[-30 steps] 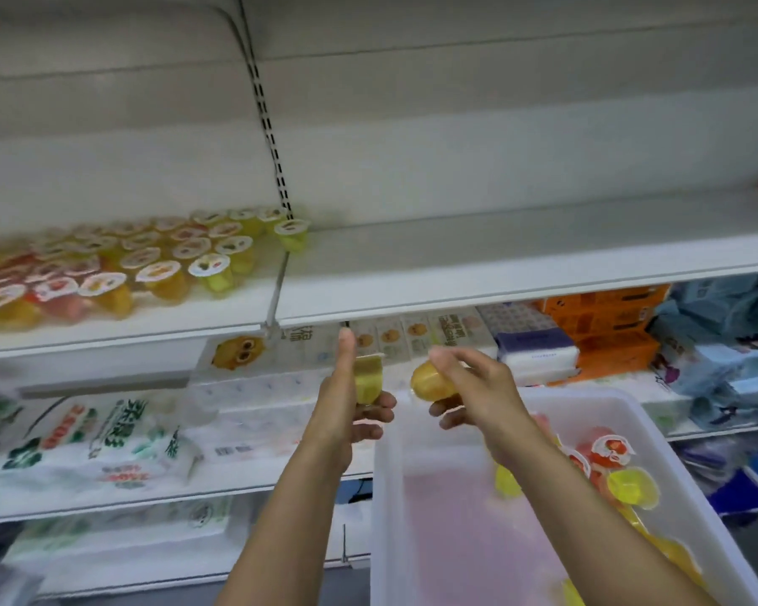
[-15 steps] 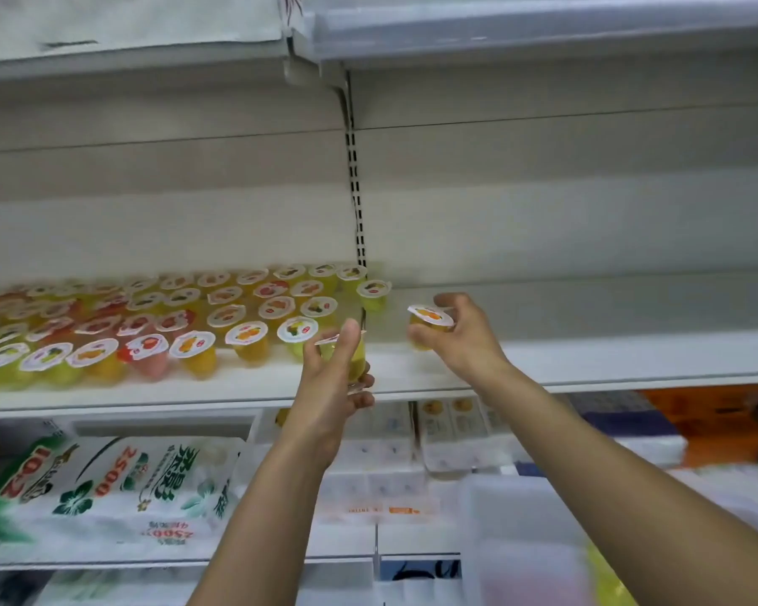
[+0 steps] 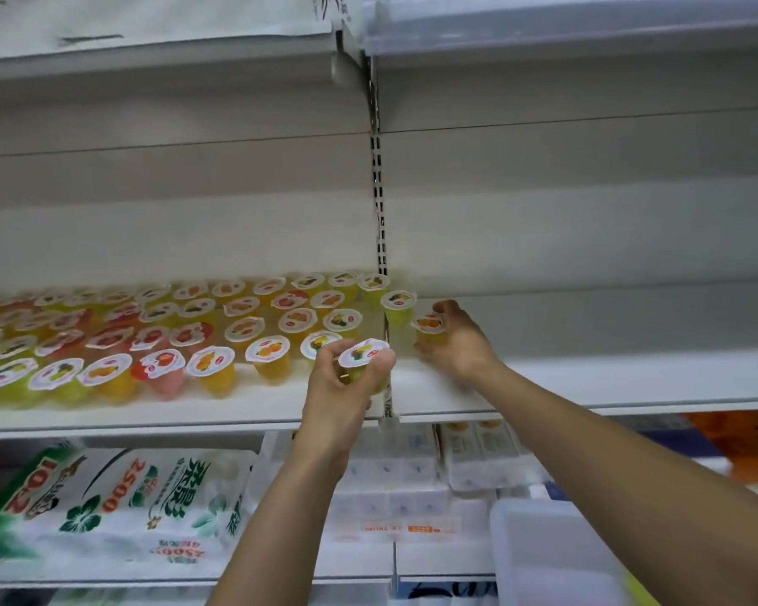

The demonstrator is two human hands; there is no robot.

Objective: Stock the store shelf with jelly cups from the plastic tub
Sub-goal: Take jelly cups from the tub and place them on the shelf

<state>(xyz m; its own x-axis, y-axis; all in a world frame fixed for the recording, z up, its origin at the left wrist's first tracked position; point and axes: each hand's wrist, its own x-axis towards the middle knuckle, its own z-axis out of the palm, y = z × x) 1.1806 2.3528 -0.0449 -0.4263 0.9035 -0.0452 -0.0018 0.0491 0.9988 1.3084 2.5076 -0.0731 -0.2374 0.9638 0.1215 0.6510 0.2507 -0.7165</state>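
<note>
Holding a green lidded plastic jelly cup (image 3: 363,358) upright, my left hand (image 3: 346,389) curls round it at the white shelf's (image 3: 587,380) front edge, ready to extend the front row. At 2 o'clock from it, my right hand (image 3: 458,343) grips an orange lidded jelly cup (image 3: 429,328) on the shelf, beside the stocked cups (image 3: 219,338). The white plastic tub (image 3: 543,553) waits at 5 o'clock.

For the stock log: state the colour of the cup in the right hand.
Orange jelly cup with a white lid, gripped by the right hand; head view.
</note>
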